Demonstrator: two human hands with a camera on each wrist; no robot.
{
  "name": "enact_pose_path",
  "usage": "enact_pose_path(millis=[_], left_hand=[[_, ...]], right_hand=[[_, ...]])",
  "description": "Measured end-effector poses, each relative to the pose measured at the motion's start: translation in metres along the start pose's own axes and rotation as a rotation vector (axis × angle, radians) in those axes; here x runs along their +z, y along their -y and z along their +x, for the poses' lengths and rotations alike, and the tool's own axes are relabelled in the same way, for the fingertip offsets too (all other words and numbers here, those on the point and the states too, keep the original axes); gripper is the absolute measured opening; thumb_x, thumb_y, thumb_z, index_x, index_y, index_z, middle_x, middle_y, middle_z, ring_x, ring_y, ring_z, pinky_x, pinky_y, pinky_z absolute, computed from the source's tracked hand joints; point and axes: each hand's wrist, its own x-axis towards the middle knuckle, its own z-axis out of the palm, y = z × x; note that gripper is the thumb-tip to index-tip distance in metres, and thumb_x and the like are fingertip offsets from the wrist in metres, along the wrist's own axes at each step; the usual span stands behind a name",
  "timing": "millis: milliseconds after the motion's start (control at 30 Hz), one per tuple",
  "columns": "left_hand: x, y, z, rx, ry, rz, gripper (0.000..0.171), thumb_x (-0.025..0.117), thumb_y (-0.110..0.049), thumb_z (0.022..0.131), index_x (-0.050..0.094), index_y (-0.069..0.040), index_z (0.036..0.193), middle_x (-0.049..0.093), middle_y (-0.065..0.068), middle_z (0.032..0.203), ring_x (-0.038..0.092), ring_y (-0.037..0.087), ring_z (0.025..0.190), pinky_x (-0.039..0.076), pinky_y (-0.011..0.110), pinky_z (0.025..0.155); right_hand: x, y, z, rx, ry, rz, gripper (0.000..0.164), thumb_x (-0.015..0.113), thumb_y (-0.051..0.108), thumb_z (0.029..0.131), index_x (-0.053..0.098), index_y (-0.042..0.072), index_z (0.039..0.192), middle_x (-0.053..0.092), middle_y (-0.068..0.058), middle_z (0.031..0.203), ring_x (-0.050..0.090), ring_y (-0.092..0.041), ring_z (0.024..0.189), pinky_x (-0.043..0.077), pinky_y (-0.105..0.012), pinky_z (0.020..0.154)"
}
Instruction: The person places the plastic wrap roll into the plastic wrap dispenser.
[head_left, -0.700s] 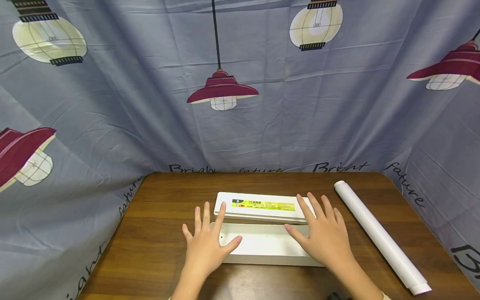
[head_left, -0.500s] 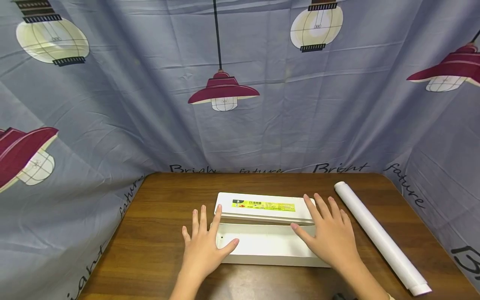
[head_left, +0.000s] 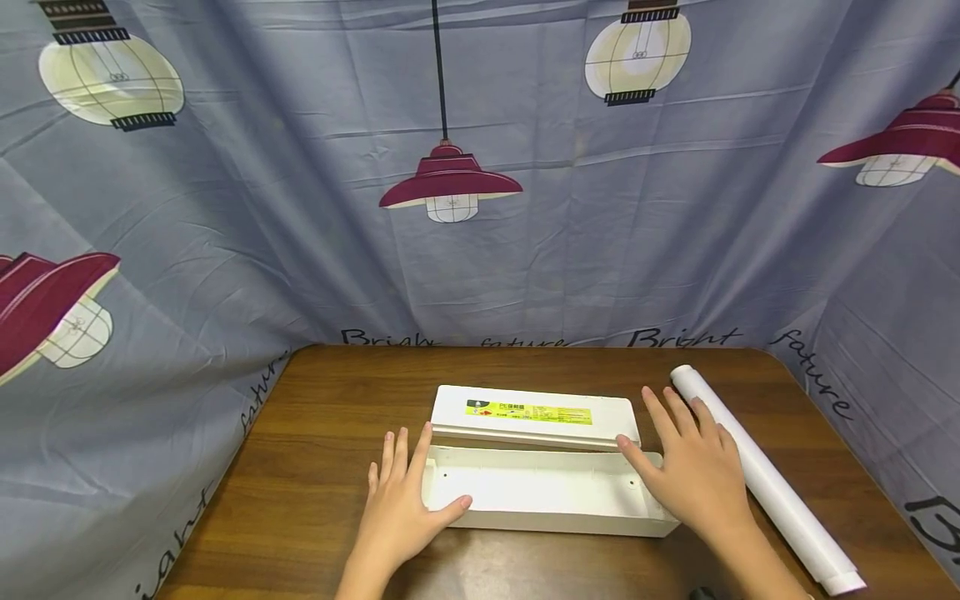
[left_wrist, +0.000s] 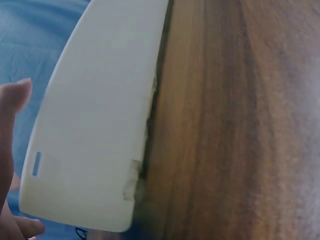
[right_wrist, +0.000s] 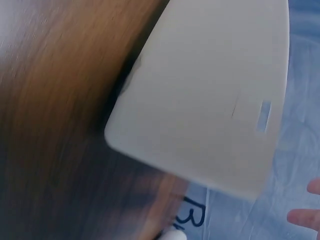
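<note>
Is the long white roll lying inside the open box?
No, the roll lies on the table, to the right of the box.

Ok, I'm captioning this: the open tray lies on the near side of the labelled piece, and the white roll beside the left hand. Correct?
No: the head view shows the white roll beside the right hand. The open tray is on the near side of the labelled piece.
</note>
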Motion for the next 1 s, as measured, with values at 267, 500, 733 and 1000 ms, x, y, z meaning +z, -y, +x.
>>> enact_pose_path(millis=[267,500,733,1000], left_hand=[[0.010,0.012,0.001,0.048,-0.021,-0.082,0.124,0.071,-0.081,0.063,0.012,-0.033,0.160,0.021,0.022,0.163,0.012,0.042,0.152,0.022,0.070,0.114],[0.019,0.020,0.003,0.057,0.005,-0.204,0.126,0.072,-0.082,0.062,0.019,-0.023,0.160,0.023,0.021,0.163,0.013,0.043,0.152,0.018,0.070,0.115],[0.028,0.026,0.003,0.047,0.018,-0.337,0.126,0.078,-0.074,0.062,0.021,-0.016,0.159,0.029,0.016,0.162,0.015,0.040,0.152,0.015,0.063,0.120],[0.034,0.026,-0.001,-0.006,-0.011,-0.431,0.122,0.084,-0.066,0.061,0.024,-0.024,0.158,0.031,0.013,0.162,0.022,0.039,0.151,0.027,0.071,0.111]], right_hand=[[0.001,-0.017,0.003,0.026,-0.023,-0.005,0.074,0.044,0.061,0.098,0.027,0.023,0.158,0.036,-0.021,0.155,0.028,-0.055,0.137,0.025,-0.074,0.100],[0.006,-0.036,0.005,0.064,-0.020,0.002,0.072,0.043,0.059,0.099,0.026,0.022,0.158,0.036,-0.023,0.154,0.028,-0.055,0.136,0.028,-0.073,0.096],[0.012,-0.054,0.007,0.114,-0.002,-0.005,0.073,0.041,0.061,0.099,0.026,0.021,0.158,0.037,-0.025,0.152,0.030,-0.055,0.133,0.030,-0.075,0.092],[0.018,-0.076,0.009,0.159,0.030,0.004,0.076,0.041,0.062,0.099,0.024,0.017,0.158,0.033,-0.028,0.153,0.029,-0.057,0.131,0.031,-0.075,0.088]])
